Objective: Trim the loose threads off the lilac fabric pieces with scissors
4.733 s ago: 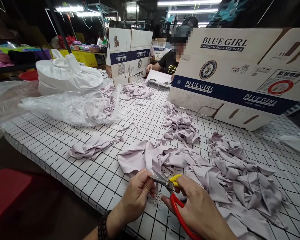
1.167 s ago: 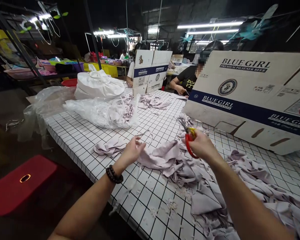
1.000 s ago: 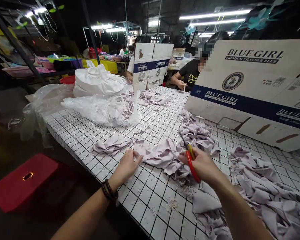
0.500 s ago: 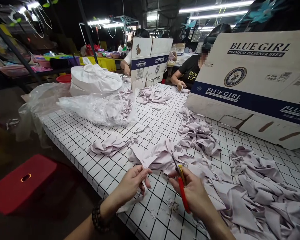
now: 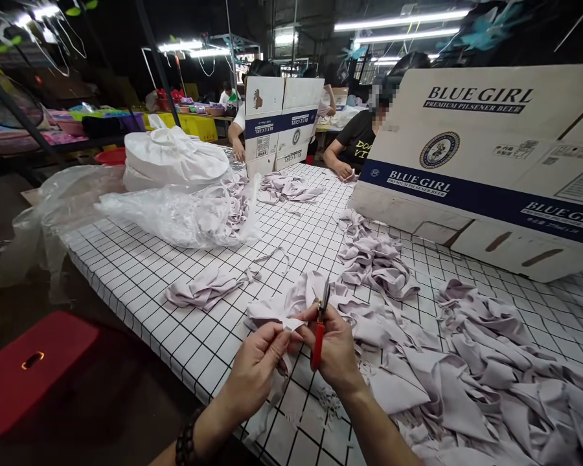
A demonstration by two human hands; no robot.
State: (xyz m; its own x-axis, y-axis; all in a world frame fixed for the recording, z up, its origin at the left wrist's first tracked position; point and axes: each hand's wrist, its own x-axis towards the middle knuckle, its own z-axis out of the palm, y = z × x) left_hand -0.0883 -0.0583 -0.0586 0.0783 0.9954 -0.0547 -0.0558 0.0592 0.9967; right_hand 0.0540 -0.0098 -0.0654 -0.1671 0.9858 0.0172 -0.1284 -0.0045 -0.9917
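the white gridded table (image 5: 126,265) spreads before me, and on it the big carton (image 5: 490,155) reads "blue girl premium pilsener beer". the smaller carton (image 5: 282,126) repeats "blue girl". a lavender cloth heap (image 5: 490,369) sprawls at the right; i can't tell finished pieces from unfinished. yellow letters on a co-worker's black shirt (image 5: 357,139) are partly hidden. near the table's front edge, the left hand (image 5: 260,362) pinches a pale strip (image 5: 291,325) between thumb and forefinger. the right hand (image 5: 337,349) presses fingertips to its other end, the remaining fingers curled round red-handled scissors (image 5: 317,346), blades pointing away. below lie tiny clippings (image 5: 330,401), so i'd judge some snipping done, this piece seemingly unfinished.
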